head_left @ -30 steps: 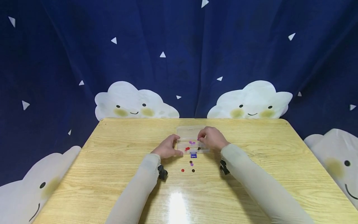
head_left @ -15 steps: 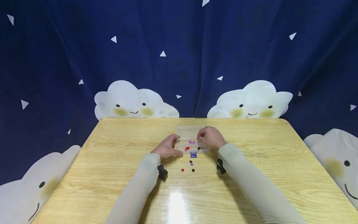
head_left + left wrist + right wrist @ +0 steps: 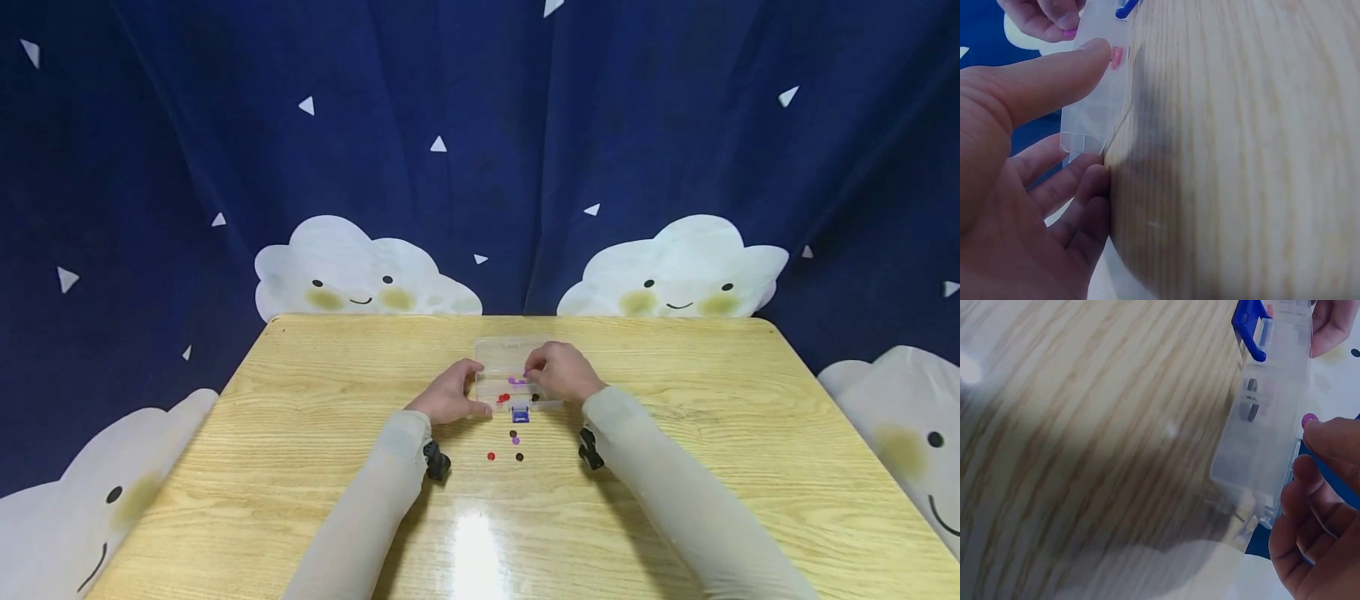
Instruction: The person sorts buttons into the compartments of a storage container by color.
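A clear plastic box [image 3: 491, 388] with its lid raised stands on the table, a blue latch [image 3: 521, 414] at its front. My left hand [image 3: 450, 393] grips the box's left end, thumb at the front and fingers around the side and back. Above the box's right part, my right hand [image 3: 566, 373] pinches a small round purple button [image 3: 1309, 417] between thumb and fingertips. Inside lie red buttons [image 3: 503, 397] at the left, purple buttons [image 3: 516, 382] in the middle and black buttons [image 3: 1252, 400] at the right, in separate compartments as far as I can tell.
In front of the box, on the wooden table [image 3: 337, 500], lie a dark button [image 3: 513, 433], a purple button [image 3: 516, 441], a red button [image 3: 491, 456] and a black button [image 3: 520, 457]. A blue curtain [image 3: 480, 150] with cloud shapes hangs behind the table.
My right hand has shifted slightly left over the box, with the purple button still pinched. My left hand keeps its grip on the box, and the loose buttons lie as before.
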{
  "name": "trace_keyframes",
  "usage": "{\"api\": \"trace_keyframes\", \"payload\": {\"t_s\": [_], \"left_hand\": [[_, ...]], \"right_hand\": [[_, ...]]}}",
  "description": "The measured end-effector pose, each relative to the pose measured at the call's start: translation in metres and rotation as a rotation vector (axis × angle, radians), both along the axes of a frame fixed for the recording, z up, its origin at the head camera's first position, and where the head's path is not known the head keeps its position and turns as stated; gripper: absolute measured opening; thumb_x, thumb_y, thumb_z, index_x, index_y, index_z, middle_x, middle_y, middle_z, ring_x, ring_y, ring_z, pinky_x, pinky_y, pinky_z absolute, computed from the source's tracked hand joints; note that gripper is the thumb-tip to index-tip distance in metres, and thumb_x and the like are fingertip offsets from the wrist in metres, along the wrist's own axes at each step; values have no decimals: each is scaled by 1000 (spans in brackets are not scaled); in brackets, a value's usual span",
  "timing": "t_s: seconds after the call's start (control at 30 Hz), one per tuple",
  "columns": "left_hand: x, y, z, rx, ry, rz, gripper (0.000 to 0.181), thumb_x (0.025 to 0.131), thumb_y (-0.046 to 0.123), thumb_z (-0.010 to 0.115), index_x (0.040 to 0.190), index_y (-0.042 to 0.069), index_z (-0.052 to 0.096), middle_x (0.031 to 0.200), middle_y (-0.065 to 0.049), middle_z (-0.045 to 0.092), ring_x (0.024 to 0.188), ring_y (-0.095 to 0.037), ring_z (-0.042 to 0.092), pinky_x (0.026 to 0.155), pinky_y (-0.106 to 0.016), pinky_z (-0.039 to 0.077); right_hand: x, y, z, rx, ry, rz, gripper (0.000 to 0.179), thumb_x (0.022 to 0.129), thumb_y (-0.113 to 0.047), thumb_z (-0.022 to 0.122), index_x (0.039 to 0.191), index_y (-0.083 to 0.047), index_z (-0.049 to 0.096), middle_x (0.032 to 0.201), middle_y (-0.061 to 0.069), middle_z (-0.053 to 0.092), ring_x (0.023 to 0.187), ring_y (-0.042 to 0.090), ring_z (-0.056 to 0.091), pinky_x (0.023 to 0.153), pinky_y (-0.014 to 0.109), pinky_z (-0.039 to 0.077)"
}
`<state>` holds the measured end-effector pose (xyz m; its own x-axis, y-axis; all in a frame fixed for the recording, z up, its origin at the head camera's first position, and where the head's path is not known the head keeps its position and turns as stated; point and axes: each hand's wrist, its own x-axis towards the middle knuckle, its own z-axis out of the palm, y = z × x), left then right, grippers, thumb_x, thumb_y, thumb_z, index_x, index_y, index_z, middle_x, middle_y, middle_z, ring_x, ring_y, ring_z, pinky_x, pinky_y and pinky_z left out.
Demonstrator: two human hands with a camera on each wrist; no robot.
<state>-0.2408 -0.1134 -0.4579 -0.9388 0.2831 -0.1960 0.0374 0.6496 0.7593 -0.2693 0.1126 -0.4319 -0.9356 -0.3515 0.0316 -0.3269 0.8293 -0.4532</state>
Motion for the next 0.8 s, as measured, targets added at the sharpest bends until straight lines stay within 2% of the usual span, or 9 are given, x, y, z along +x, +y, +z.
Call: {"api": "trace_keyframes", "payload": {"t_s": [0.17,0.53,0.8], "left_hand": [[0,0,1,-4,6,3,79,80,23,84,147,12,43,145,-14,48,134,-29,47,114,-45,38],[-1,0,3,-1,19,0,78,79,23,84,145,11,44,143,-14,49,132,-29,48,113,-45,39],[0,0,2,20,0,2,77,79,22,85,144,11,45,143,-14,49,133,-30,47,114,-46,38]], "right_hand": [[0,-2,1,21,20,12,7,91,-15,70,90,-13,77,88,3,70,82,17,60,81,37,52],[-2,-2,-2,21,1,-10,8,91,-15,69,89,-14,77,89,2,70,83,17,60,83,37,52],[-1,-3,-4,38,-15,-12,8,91,-16,70,90,-13,77,90,3,71,83,16,59,82,36,52]]}}
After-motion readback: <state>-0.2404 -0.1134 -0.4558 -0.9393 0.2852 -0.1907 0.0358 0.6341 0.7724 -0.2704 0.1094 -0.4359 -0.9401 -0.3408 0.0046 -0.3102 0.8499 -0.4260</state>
